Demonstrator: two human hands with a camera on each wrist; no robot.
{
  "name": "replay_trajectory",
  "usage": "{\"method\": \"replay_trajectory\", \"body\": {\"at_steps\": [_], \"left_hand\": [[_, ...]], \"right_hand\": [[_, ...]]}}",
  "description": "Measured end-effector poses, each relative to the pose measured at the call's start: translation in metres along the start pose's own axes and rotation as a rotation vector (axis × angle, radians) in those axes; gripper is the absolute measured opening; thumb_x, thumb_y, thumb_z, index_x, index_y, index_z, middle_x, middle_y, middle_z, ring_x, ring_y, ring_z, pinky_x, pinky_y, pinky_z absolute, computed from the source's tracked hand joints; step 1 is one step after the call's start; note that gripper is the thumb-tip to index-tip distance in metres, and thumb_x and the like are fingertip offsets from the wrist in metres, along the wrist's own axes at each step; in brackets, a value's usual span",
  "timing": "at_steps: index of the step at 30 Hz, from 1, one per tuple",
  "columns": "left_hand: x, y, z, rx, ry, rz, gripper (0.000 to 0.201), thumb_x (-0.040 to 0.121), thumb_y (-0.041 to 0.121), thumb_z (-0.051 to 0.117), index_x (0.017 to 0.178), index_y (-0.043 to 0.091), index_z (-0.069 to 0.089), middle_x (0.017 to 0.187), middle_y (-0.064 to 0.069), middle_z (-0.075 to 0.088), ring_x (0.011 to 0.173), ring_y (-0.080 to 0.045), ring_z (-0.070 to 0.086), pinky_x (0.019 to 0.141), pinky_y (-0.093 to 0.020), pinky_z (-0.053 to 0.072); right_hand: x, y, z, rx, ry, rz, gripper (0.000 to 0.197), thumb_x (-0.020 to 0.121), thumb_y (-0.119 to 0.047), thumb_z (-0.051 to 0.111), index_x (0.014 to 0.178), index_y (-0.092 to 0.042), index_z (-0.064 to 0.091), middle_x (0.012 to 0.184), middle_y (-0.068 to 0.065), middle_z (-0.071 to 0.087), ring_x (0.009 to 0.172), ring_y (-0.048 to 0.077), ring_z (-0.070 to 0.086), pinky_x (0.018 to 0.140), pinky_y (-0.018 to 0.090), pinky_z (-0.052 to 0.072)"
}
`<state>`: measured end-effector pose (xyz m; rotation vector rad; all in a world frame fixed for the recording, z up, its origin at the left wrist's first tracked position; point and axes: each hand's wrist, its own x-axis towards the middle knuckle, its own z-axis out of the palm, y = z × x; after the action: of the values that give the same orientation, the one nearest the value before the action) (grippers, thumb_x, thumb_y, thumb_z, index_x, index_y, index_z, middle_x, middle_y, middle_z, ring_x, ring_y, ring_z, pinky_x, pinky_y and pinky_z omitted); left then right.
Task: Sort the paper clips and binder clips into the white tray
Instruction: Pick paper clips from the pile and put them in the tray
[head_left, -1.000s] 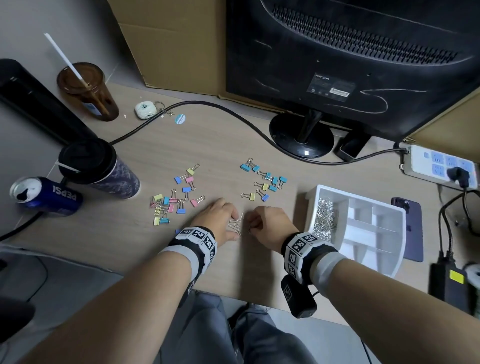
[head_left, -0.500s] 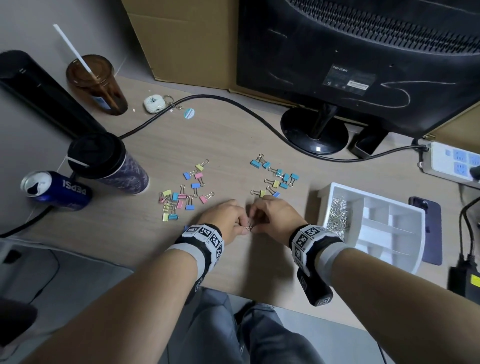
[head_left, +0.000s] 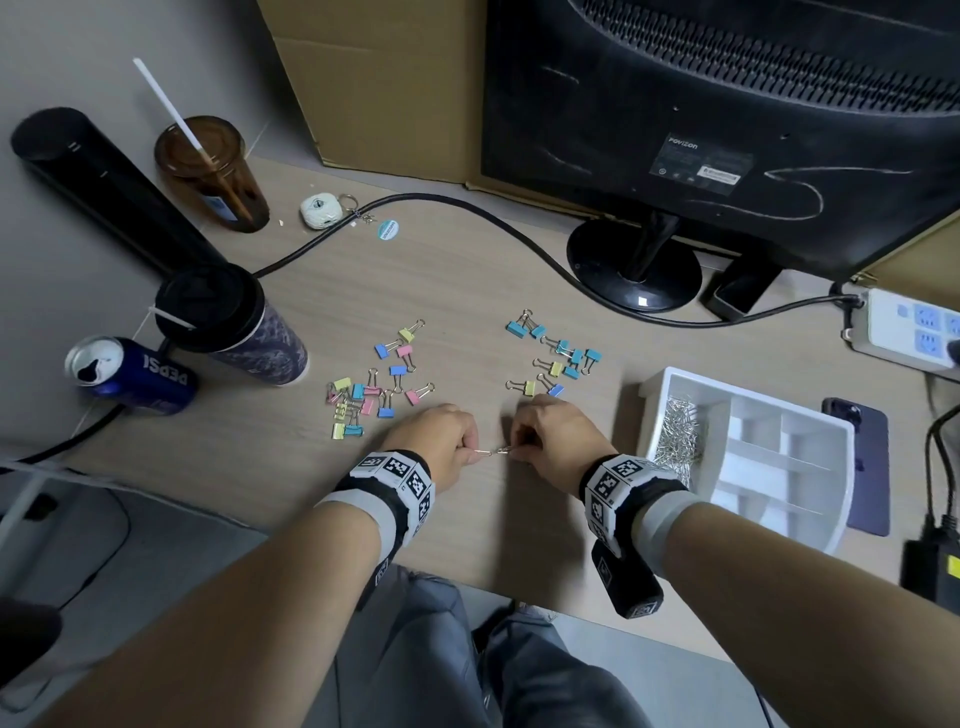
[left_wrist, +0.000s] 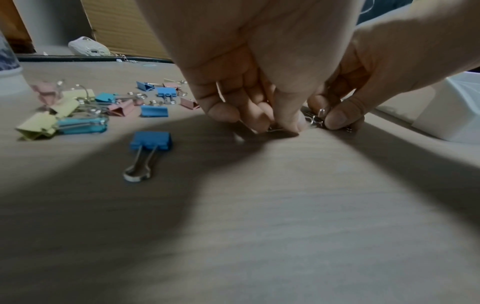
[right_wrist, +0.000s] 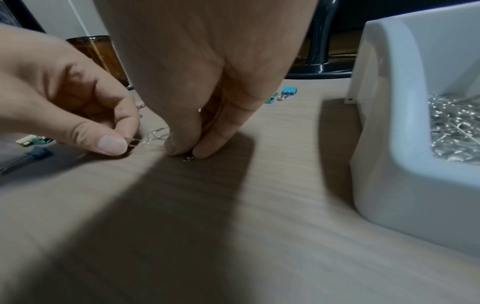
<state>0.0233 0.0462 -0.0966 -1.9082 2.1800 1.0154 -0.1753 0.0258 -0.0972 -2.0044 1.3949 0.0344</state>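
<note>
Head view: left hand (head_left: 436, 439) and right hand (head_left: 558, 436) pinch paper clips (head_left: 493, 451).

Tabletop (head_left: 467, 270): light wood grain. Landmark is the white tray (head_left: 841, 514), at the right, with a heap of paper clips (head_left: 678, 434) in its leftmost compartment. Left of the tray lie two loose groups of binder clips: the nearer group (head_left: 556, 356), mostly blue and yellow, and the farther group (head_left: 376, 379), mixed pink, blue and yellow. Beyond the tray stands the monitor base (head_left: 634, 265); a black cable (head_left: 467, 208) runs leftward from there. Just right of the tray lies a phone (head_left: 862, 467). Far left of the tray: a lidded cup (head_left: 228, 322) and a Pepsi can (head_left: 130, 371) on its side.
</note>
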Motion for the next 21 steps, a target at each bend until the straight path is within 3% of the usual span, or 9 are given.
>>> {"method": "replay_trajectory", "body": {"at_steps": [7,11,15,18,21], "left_hand": [[-0.013,-0.002,-0.001,0.009,0.010,-0.058,0.009,0.089,0.033,0.068,0.086,0.028,0.062,0.090,0.011,0.061,0.080,-0.014,0.060,0.073,-0.035,0.056],[-0.020,0.009,-0.003,0.020,0.020,-0.065,0.009,0.090,0.033,0.068,0.085,0.029,0.061,0.089,0.012,0.061,0.080,-0.014,0.059,0.073,-0.034,0.055],[-0.020,0.034,-0.009,0.036,0.044,-0.040,0.009,0.091,0.036,0.065,0.088,0.028,0.062,0.093,0.008,0.062,0.081,-0.017,0.061,0.071,-0.033,0.054],[-0.013,0.063,-0.017,0.033,0.093,0.003,0.011,0.090,0.038,0.066,0.086,0.028,0.062,0.094,0.009,0.063,0.083,-0.017,0.062,0.074,-0.033,0.055],[-0.004,0.095,-0.021,0.043,0.125,0.044,0.012,0.089,0.040,0.067,0.086,0.029,0.063,0.091,0.011,0.064,0.085,-0.016,0.062,0.076,-0.031,0.053]], "right_hand": [[-0.002,-0.004,-0.005,0.057,0.042,0.079,0.009,0.088,-0.020,0.072,0.085,-0.022,0.064,0.082,-0.003,0.068,0.079,0.019,0.062,0.071,0.030,0.051],[-0.012,-0.004,-0.015,0.170,0.165,0.057,0.014,0.086,-0.016,0.072,0.077,-0.019,0.062,0.075,-0.005,0.069,0.074,0.015,0.063,0.069,0.028,0.051],[-0.028,0.002,-0.040,0.237,0.321,0.082,0.020,0.084,-0.020,0.075,0.072,-0.016,0.060,0.067,-0.008,0.065,0.064,0.007,0.059,0.058,0.013,0.042],[-0.045,0.020,-0.063,0.271,0.425,0.152,0.022,0.084,-0.020,0.075,0.071,-0.016,0.058,0.069,-0.006,0.068,0.065,0.011,0.063,0.058,0.019,0.048],[-0.065,0.046,-0.082,0.271,0.514,0.227,0.020,0.083,-0.016,0.073,0.071,-0.016,0.058,0.070,-0.008,0.068,0.064,0.008,0.061,0.056,0.013,0.042]]}}
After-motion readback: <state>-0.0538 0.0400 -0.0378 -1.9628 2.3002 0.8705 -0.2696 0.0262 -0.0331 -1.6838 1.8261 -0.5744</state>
